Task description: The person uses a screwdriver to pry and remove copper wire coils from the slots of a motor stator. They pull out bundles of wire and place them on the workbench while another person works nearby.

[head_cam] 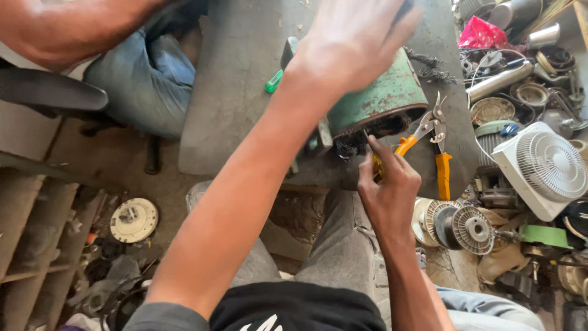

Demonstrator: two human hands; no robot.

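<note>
A green metal motor housing [383,98] lies on its side on a grey workbench [239,73], its open end with dark windings facing me. My left hand [352,40] rests on top of the housing, fingers spread over it. My right hand [386,184] is shut on a yellow-handled tool [376,165] whose thin tip pokes into the housing's open end. Orange-handled snips [436,144] lie on the bench just right of that hand.
A green-handled screwdriver [275,78] lies on the bench to the left. Another person's arm [67,27] and jeans-clad leg [144,73] are at upper left. A white fan [545,168], fan parts and metal scrap crowd the right. Wooden shelves [30,233] stand at lower left.
</note>
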